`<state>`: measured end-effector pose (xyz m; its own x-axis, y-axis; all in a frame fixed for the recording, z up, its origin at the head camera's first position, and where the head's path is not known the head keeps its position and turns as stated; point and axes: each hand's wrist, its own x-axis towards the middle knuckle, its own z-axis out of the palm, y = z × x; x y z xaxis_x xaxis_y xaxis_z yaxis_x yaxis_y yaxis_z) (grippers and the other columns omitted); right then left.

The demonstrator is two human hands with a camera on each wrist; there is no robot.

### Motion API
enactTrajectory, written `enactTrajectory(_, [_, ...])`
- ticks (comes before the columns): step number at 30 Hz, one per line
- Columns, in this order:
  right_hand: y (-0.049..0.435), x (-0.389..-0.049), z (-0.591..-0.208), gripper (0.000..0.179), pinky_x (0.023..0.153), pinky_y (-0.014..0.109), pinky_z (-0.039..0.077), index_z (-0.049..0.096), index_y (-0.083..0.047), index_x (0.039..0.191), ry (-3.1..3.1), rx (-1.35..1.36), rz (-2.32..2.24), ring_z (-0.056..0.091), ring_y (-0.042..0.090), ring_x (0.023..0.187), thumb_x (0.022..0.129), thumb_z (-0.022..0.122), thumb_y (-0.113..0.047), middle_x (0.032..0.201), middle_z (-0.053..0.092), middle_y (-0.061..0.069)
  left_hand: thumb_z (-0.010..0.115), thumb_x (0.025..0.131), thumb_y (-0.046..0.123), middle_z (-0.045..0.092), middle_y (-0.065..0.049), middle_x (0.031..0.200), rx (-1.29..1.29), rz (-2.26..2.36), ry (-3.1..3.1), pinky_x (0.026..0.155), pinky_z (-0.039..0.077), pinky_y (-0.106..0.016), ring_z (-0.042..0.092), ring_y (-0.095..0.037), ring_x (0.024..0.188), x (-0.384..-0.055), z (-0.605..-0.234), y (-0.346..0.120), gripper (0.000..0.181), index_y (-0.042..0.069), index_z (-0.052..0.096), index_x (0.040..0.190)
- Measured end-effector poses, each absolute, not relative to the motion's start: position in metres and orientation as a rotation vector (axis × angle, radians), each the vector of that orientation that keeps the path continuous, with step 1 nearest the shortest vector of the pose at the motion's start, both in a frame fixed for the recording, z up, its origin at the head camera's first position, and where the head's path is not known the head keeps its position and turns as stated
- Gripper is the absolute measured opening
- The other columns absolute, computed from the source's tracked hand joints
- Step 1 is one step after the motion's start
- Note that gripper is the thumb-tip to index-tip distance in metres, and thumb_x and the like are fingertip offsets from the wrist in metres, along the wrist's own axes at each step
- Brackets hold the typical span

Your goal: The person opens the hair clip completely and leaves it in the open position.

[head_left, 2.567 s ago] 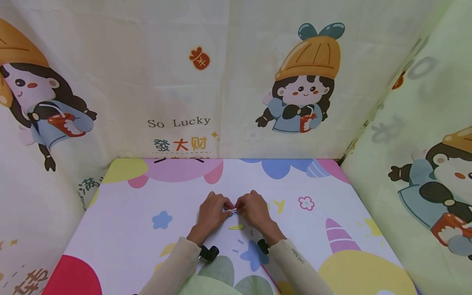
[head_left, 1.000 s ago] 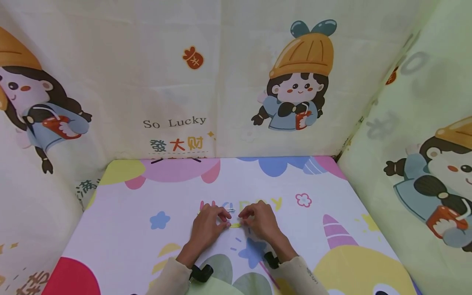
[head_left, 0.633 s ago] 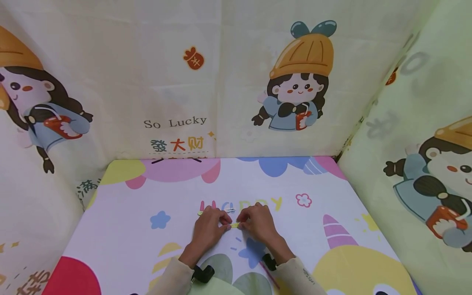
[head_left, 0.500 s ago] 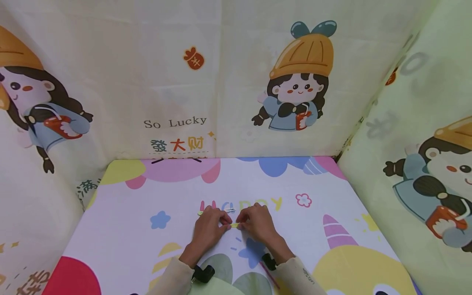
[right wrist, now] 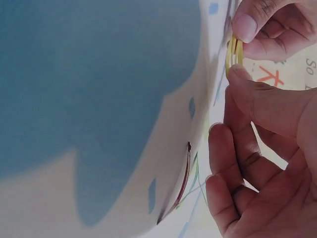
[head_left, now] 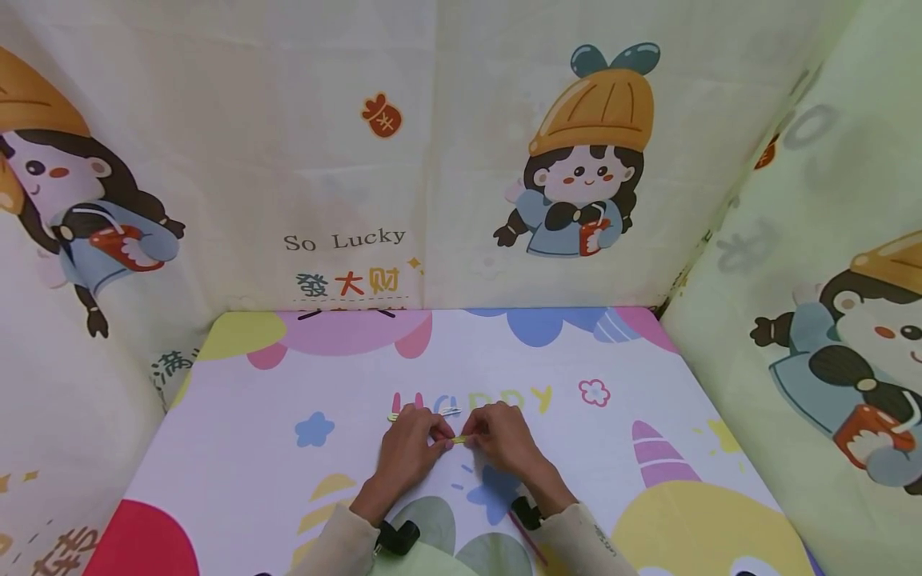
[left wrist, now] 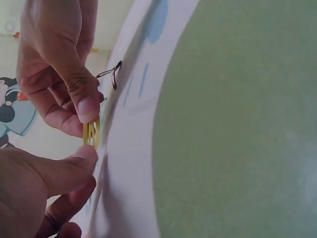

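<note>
A small yellow snap hair clip (head_left: pixel 459 440) is pinched at both ends, close over the table. Thumb and fingers of my left hand (head_left: pixel 409 448) grip its left end, and my right hand (head_left: pixel 506 438) pinches the right end. The wrist views show the clip's slim inner strip (right wrist: pixel 235 57) in the gap between the two thumbs. Beyond the hands lies a white hair clip (head_left: pixel 450 411). Another pale yellowish clip (head_left: pixel 392 417) is partly hidden behind my left hand. A dark brown hair clip (right wrist: pixel 184 186) lies near my right hand, which covers it in the head view.
The table (head_left: pixel 245 448) wears a cloth printed with stars, letters and cartoon shapes. Printed curtains (head_left: pixel 468 160) close in its back and both sides. Black wrist cameras (head_left: pixel 398 537) sit at both cuffs.
Earlier both hands held the white clip farther up the table while the yellow one lay nearby. The white clip was let go, the hands came nearer, and both took hold of the yellow clip.
</note>
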<state>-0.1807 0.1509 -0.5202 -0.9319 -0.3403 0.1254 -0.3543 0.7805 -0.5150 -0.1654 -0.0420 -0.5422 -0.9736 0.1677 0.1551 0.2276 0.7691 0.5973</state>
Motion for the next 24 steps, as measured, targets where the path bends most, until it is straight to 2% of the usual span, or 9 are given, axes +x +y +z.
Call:
enactTrajectory(6, [0.153,-0.181,-0.515,0.018,0.079,0.029,0.046,0.078,-0.021,0.084,-2.948,0.498,0.96,0.056,0.01,0.086,0.088,0.084,-0.004,0.082,0.067,-0.01,0.089,0.086,0.018,0.069,0.01,0.083,-0.351,-1.049,-2.795,0.068,0.045,-0.024,0.053,-0.009,0.086,-0.165,-0.539,-0.044,0.011,0.023,0.083,0.092])
enactTrajectory(14, [0.155,-0.183,-0.508,0.011,0.07,0.025,0.044,0.077,-0.021,0.09,-2.933,0.454,1.179,0.053,0.011,0.083,0.094,0.08,-0.011,0.084,0.065,-0.008,0.084,0.09,0.013,0.072,0.015,0.082,-0.329,-1.234,-2.709,0.072,0.047,-0.026,0.055,-0.008,0.083,-0.168,-0.534,-0.05,0.015,0.027,0.079,0.091])
enactTrajectory(21, [0.159,-0.187,-0.505,0.005,0.071,0.027,0.047,0.079,-0.018,0.094,-2.923,0.478,1.311,0.056,0.012,0.084,0.097,0.077,-0.014,0.089,0.07,-0.007,0.081,0.093,0.013,0.073,0.014,0.087,-0.33,-1.431,-2.68,0.073,0.046,-0.026,0.052,-0.007,0.077,-0.171,-0.528,-0.056,0.011,0.024,0.081,0.096])
enactTrajectory(24, [0.161,-0.189,-0.503,0.005,0.075,0.028,0.05,0.079,-0.018,0.095,-2.904,0.502,1.396,0.059,0.011,0.083,0.098,0.076,-0.016,0.089,0.073,-0.008,0.079,0.095,0.013,0.072,0.012,0.088,-0.325,-1.554,-2.674,0.071,0.045,-0.025,0.052,-0.009,0.076,-0.172,-0.525,-0.059,0.01,0.023,0.081,0.097])
